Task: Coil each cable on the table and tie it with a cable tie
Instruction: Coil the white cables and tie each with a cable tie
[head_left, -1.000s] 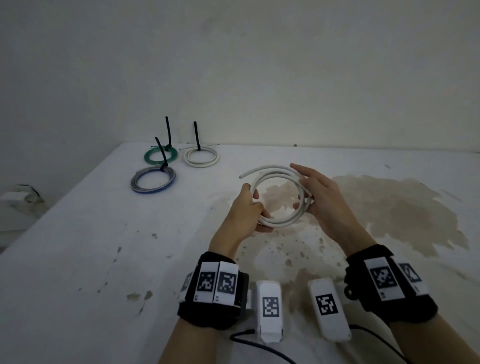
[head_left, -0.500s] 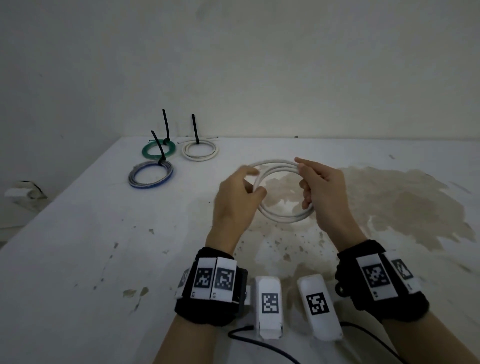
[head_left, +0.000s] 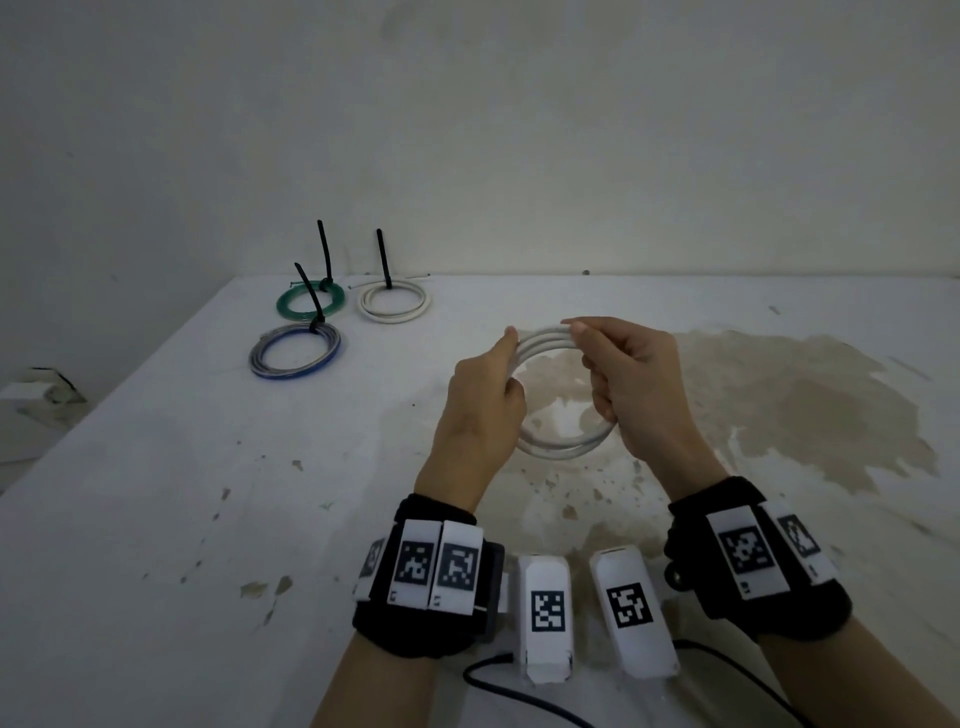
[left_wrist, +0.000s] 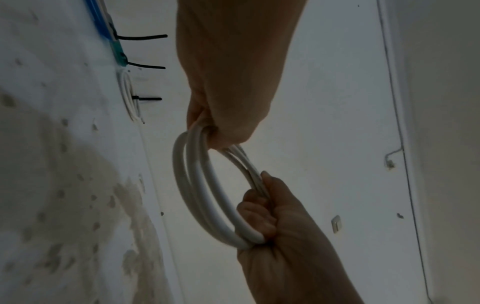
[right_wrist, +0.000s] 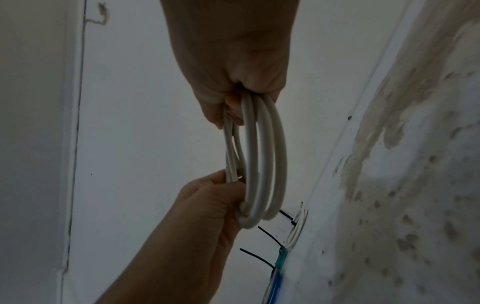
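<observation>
A white cable (head_left: 563, 448) wound into a coil of about three loops hangs above the middle of the table (head_left: 156, 519). My left hand (head_left: 498, 374) grips the coil's left side, thumb up along the top arc. On the coil's right side my right hand (head_left: 597, 364) has its fingers curled round the loops. The left wrist view shows the left hand (left_wrist: 228, 131) closed on the coil (left_wrist: 197, 185) and the right hand (left_wrist: 270, 226) opposite. In the right wrist view the loops (right_wrist: 265, 154) run from the right hand (right_wrist: 241, 90) to the left hand (right_wrist: 207, 205).
Three tied coils lie at the back left: green (head_left: 310, 302), white (head_left: 395, 305) and grey-blue (head_left: 296, 352), each with a black cable tie standing up. Two white tagged blocks (head_left: 545, 613) and a black cord (head_left: 498, 686) sit near the front edge. A brown stain (head_left: 779, 405) covers the right.
My left hand has slid from the coil's lower left up to its top left. The loose end that stuck out at the upper left now lies in with the loops.
</observation>
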